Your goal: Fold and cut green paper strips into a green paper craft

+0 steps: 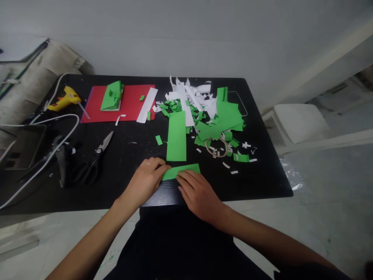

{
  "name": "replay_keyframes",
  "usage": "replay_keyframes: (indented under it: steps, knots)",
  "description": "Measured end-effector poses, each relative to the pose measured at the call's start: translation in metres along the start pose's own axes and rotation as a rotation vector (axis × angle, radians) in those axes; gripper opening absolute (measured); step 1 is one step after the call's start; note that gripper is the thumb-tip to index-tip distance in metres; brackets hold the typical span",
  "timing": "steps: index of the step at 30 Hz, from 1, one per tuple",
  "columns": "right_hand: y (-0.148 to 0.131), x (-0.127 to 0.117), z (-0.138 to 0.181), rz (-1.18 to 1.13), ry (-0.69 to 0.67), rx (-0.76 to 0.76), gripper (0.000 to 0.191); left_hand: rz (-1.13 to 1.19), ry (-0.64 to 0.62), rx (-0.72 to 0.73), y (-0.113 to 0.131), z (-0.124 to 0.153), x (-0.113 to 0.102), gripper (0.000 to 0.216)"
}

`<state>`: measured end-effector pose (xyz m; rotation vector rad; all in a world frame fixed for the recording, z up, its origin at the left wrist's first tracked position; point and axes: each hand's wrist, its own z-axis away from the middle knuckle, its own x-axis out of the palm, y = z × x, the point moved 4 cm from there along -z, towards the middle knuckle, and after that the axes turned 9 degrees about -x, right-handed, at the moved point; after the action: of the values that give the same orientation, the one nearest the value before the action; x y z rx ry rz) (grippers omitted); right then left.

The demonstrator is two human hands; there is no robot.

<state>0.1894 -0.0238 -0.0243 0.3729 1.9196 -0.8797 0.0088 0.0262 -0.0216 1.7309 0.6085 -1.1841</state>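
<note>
A small green paper strip (185, 170) lies near the front edge of the black table (262, 171). My left hand (145, 181) rests on its left end with curled fingers pinching the paper. My right hand (196, 194) lies on its lower right part, fingers pressed flat against it. Just beyond the strip, a longer green paper rectangle (176, 136) lies upright on the table, untouched.
A heap of green and white paper scraps (210, 112) and a tape ring (217, 147) lie at the right. Black scissors (93, 161), a yellow glue gun (64, 98), white cables (58, 140) and a red sheet (131, 103) with folded green paper (112, 96) lie left.
</note>
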Motion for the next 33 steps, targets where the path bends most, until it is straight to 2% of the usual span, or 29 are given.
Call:
replay_keyframes:
  steps: [4,8,11,15,26,33]
  knots:
    - [0.001,0.004,0.004,0.035,0.025,-0.003,0.033,-0.019,0.146,-0.003,0.018,0.022,0.001,0.033]
    - [0.001,0.006,0.006,0.053,0.055,-0.006,0.036,-0.011,0.132,-0.030,0.040,0.050,0.019,0.040]
    - [0.001,0.007,0.007,0.057,0.065,-0.006,0.038,-0.072,0.114,-0.062,0.045,0.062,0.031,0.047]
    - [0.002,0.008,0.009,0.053,0.079,-0.007,0.039,-0.100,0.098,-0.066,0.044,0.065,0.038,0.051]
    - [0.003,0.008,0.013,0.088,0.131,-0.006,0.034,-0.138,0.100,-0.079,0.047,0.062,0.038,0.049]
    - [0.016,-0.008,0.031,0.157,0.203,0.022,0.029,-0.126,0.121,-0.094,0.048,0.061,0.037,0.050]
